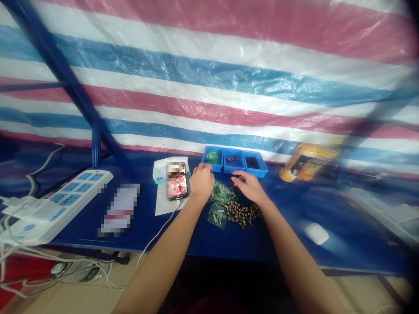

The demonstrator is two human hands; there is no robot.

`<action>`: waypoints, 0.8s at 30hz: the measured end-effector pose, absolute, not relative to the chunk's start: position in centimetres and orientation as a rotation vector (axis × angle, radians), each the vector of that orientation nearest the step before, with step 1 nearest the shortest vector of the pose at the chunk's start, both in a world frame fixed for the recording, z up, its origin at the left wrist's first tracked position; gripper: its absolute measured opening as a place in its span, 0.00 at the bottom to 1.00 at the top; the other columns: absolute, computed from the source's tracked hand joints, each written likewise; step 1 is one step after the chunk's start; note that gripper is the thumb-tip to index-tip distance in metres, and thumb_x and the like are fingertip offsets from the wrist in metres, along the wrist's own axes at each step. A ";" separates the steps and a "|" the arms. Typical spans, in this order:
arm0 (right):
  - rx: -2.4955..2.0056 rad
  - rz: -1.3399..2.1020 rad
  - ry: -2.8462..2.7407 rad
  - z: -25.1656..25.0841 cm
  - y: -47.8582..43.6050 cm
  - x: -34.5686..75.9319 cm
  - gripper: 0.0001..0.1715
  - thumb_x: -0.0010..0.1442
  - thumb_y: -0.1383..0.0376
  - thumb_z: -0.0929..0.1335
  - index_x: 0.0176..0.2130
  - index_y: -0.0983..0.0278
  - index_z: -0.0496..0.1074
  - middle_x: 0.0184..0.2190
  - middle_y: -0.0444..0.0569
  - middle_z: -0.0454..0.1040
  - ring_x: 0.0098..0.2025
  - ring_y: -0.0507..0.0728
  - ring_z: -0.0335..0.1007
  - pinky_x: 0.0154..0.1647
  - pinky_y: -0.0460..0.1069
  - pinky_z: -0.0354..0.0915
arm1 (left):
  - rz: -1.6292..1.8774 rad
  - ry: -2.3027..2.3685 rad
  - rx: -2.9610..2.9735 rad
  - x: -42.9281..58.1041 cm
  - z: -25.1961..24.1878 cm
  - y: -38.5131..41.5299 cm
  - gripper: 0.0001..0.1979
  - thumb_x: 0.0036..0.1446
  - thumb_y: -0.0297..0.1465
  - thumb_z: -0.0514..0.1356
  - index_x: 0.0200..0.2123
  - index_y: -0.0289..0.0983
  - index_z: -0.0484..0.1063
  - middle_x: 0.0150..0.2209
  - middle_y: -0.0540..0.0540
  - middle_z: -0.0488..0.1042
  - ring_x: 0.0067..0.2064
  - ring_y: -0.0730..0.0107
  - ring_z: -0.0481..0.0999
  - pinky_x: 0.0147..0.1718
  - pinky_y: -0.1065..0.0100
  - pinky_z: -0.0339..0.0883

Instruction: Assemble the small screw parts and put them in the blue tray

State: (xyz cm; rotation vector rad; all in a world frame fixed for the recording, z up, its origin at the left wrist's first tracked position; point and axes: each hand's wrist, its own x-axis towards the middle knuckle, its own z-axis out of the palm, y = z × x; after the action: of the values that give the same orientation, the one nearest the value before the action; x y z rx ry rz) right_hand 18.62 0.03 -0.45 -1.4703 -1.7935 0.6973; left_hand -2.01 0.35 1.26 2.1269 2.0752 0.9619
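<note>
My left hand (202,182) is curled into a loose fist just in front of the left blue bin (212,156), beside a phone (177,181) with a lit screen. What its fingers hold, if anything, is hidden. My right hand (249,187) reaches forward over a pile of small brown screws (242,212), fingers bent and pinched near small green clear bags (220,194). Three joined blue bins sit at the back: the middle bin (233,160) and the right bin (252,163) hold dark small parts.
A white power strip (67,198) with cables lies at the left. A blurred card (120,208) rests on the blue table (163,235). A yellow can (306,162) lies at the right, a white earbud case (316,233) nearer me. A striped tarp hangs behind.
</note>
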 end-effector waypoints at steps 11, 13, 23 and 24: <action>-1.415 0.674 -1.815 -0.3 -0.3 18.3 0.21 0.63 0.52 0.66 0.50 0.59 0.76 0.31 0.45 0.78 0.34 0.56 0.74 0.41 0.51 0.68 | 0.507 2.204 2.125 -2.5 1.3 0.6 0.13 0.62 0.30 0.55 0.49 0.39 0.73 0.40 0.37 0.78 0.43 0.49 0.81 0.41 0.57 0.72; -1.410 0.671 -1.810 -0.4 -0.2 18.4 0.21 0.63 0.52 0.66 0.50 0.59 0.76 0.31 0.45 0.78 0.33 0.56 0.74 0.39 0.51 0.68 | 0.498 2.229 2.115 -2.6 1.5 0.6 0.14 0.62 0.27 0.54 0.49 0.39 0.73 0.39 0.37 0.79 0.42 0.49 0.81 0.41 0.57 0.72; -1.440 0.555 -1.891 0.2 -0.5 18.2 0.17 0.62 0.54 0.67 0.45 0.58 0.78 0.32 0.44 0.79 0.30 0.55 0.71 0.36 0.51 0.65 | 0.633 2.232 2.178 -2.5 1.7 0.4 0.15 0.63 0.27 0.52 0.50 0.40 0.72 0.43 0.39 0.79 0.44 0.53 0.80 0.42 0.59 0.72; -1.438 0.552 -1.901 0.2 -0.6 18.1 0.16 0.63 0.54 0.67 0.46 0.57 0.78 0.33 0.44 0.79 0.30 0.55 0.71 0.36 0.51 0.65 | 0.625 2.227 2.184 -2.5 1.7 0.4 0.15 0.63 0.28 0.53 0.50 0.40 0.72 0.43 0.39 0.78 0.44 0.52 0.80 0.42 0.59 0.72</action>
State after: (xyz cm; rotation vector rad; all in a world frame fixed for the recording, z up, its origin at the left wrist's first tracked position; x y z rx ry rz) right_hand 18.14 -0.60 0.22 -1.4377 -1.9009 0.5522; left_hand -2.52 0.38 1.70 2.1842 2.2273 0.6246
